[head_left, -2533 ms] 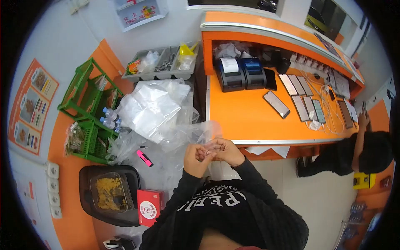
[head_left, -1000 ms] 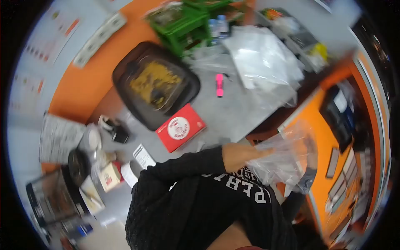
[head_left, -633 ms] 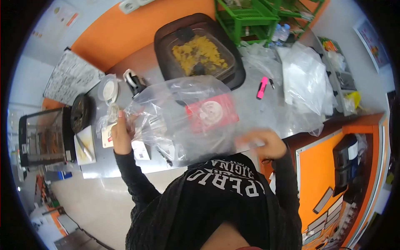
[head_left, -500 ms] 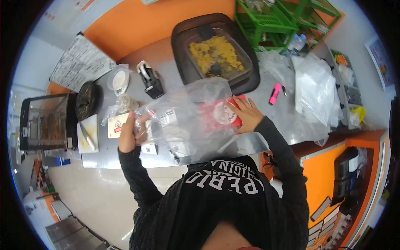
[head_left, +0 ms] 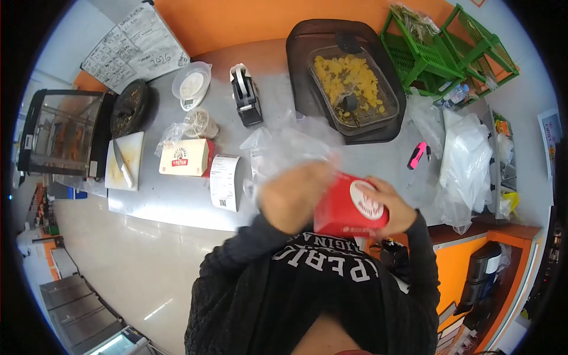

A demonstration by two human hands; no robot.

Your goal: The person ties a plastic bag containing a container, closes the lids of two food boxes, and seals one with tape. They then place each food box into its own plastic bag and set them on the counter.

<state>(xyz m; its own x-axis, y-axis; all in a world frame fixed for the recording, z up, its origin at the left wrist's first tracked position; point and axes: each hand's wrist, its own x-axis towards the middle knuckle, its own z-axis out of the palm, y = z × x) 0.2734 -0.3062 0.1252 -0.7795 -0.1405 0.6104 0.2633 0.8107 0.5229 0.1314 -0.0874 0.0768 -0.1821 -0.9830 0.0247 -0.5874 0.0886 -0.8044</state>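
Right hand [head_left: 393,207] holding white-labelled red box [head_left: 340,213], shirt [head_left: 313,254] reading "PERI"

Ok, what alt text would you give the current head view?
A person's right hand holds a red box; the left hand, motion-blurred, is close beside it at a clear plastic bag, its grip unclear. Beyond, on a metal counter, a food container of yellow pieces sits on a dark tray, near a tape dispenser.
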